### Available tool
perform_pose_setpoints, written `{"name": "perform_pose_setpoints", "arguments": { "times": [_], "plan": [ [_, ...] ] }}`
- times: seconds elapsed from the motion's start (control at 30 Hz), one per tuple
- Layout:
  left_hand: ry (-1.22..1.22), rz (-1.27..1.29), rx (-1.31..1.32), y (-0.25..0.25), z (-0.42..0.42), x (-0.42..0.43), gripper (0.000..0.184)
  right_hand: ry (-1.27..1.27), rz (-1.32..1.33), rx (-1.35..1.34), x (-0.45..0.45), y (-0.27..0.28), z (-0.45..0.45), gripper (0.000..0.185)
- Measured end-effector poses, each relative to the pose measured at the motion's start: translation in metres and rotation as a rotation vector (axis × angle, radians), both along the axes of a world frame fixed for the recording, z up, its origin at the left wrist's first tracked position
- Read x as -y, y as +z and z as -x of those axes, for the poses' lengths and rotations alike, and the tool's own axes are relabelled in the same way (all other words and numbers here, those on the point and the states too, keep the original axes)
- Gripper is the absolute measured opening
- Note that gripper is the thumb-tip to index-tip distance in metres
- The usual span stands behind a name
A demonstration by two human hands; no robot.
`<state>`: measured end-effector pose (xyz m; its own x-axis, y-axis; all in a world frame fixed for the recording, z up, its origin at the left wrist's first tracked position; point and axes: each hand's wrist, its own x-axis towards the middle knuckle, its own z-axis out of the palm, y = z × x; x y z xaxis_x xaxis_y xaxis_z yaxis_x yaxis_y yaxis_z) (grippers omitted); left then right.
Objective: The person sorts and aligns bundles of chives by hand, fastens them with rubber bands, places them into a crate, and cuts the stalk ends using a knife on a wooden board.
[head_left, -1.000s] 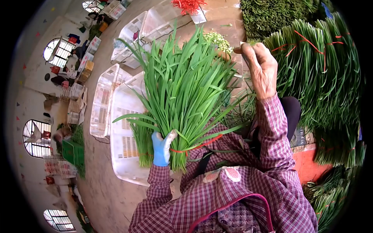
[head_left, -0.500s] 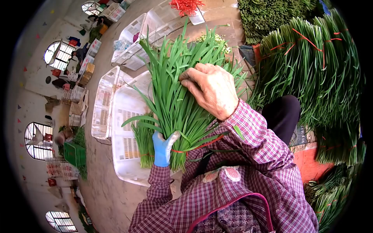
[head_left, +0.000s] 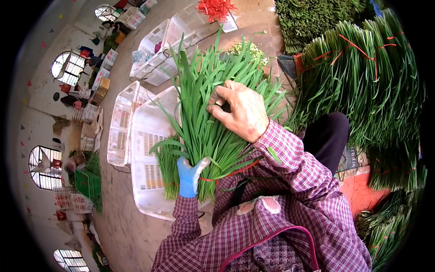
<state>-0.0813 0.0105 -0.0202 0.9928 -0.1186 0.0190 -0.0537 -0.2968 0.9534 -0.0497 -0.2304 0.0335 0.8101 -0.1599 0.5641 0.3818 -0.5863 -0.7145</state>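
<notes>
A purple-and-white checked smock [head_left: 335, 222] with pink piping [head_left: 290, 226] and two rounded, patterned patches [head_left: 271, 204] tops dark trousers [head_left: 327, 138]. A blue-and-white glove [head_left: 185, 181] covers the left hand [head_left: 188, 173].

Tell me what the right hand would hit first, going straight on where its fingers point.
The right hand would likely meet the green leaves first; it looks to be right at them, though depth is unclear from this one view.

Bright scene, strong fisheye bowing, blackened corners.

Left hand [head_left: 188, 177] grips; right hand [head_left: 241, 110] curls farther out.
</notes>
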Motion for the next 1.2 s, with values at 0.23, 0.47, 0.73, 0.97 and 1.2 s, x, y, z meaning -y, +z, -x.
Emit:
{"name": "perform_pose_setpoints", "arguments": {
  "times": [0.23, 0.47, 0.73, 0.97, 1.2],
  "plan": [
    [0.057, 0.047, -0.016, -0.012, -0.006, -0.011, 0.029, 0.009, -0.827, 0.154, 0.021, 0.006, -0.003, 0.018],
    [0.067, 0.023, 0.017, -0.006, -0.012, -0.012, 0.037, -0.249, -0.155, 0.252, 0.070, 0.013, 0.018, 0.025],
    [-0.051, 0.074, -0.008, 0.013, -0.013, 0.001, 0.044, 0.046, 0.468, 0.217, -0.022, -0.022, 0.021, 0.048],
    [0.068, 0.202, 0.038, 0.010, -0.006, -0.008, 0.044, 0.038, 0.470, 0.141, -0.017, -0.078, 0.010, 0.032],
    [0.054, 0.205, 0.056, 0.010, -0.011, -0.006, 0.047, -0.051, 0.411, 0.109, -0.010, -0.069, 0.012, 0.036]
  ]
}}
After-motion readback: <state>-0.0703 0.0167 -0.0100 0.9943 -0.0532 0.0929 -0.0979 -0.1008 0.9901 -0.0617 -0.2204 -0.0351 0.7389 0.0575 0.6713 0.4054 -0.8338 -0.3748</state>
